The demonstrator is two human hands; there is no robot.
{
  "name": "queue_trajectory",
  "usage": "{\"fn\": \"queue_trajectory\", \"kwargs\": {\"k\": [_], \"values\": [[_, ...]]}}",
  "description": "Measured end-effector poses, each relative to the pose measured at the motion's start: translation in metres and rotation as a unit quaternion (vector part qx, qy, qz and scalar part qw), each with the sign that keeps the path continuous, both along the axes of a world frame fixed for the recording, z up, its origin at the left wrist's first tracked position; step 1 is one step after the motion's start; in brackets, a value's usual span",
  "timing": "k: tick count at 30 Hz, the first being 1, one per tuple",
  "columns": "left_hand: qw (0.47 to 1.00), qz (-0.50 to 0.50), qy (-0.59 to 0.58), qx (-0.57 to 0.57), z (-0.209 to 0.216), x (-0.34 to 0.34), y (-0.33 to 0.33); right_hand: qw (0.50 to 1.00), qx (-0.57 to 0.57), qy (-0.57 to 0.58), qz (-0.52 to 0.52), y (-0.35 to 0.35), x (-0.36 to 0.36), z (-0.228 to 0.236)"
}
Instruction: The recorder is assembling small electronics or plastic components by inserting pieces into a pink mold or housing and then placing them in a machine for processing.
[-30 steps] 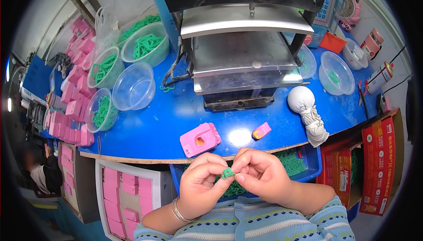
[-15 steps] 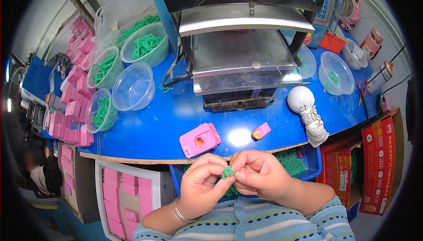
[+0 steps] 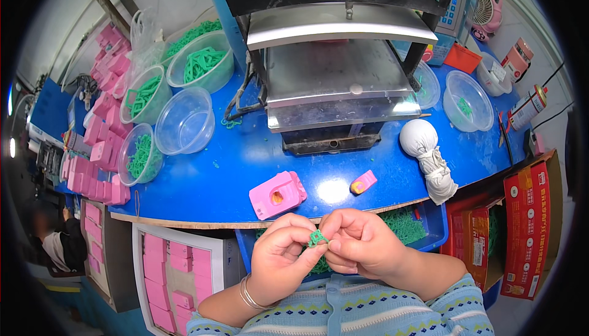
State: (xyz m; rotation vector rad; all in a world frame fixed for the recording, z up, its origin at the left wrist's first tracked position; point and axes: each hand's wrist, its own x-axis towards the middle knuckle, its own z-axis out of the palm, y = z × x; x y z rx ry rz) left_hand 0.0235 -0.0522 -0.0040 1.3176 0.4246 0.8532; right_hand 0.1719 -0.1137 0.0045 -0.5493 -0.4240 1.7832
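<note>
Between my fingertips is a small green openwork piece (image 3: 317, 238), which looks like soft plastic or wax. My left hand (image 3: 283, 251) pinches it between thumb and forefinger, a bracelet on that wrist. From the other side my right hand (image 3: 362, 244) closes on its edge, thumb against forefinger. Just beyond the hands, at the table's front edge, sits a pink block (image 3: 277, 196) with a yellow-lined hole. A smaller pink piece (image 3: 363, 182) with a yellow end lies to its right. Below my hands a blue tray (image 3: 437, 225) holds many green bits.
A press machine (image 3: 343, 84) with metal plates stands at the back centre. Clear tubs (image 3: 185, 121), several with green pieces, are at left. A white cloth-wrapped bundle (image 3: 429, 161) lies right. Pink blocks (image 3: 101, 152) pile up far left; a red carton (image 3: 527, 231) stands at right.
The green piece has turned slightly between my fingertips, showing more of its open lattice. Both hands stay in nearly the same place.
</note>
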Motion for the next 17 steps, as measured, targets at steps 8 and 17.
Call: {"fn": "queue_trajectory", "kwargs": {"k": [8, 17], "values": [[1.0, 0.003, 0.012, 0.003, -0.0011, -0.0006, -0.0006, 1.0, -0.002, -0.006, -0.004, -0.0001, -0.001, -0.0018], [0.999, 0.012, 0.021, 0.027, -0.002, 0.0003, -0.0012, 1.0, -0.01, -0.003, -0.015, 0.0, -0.0017, -0.0024]]}}
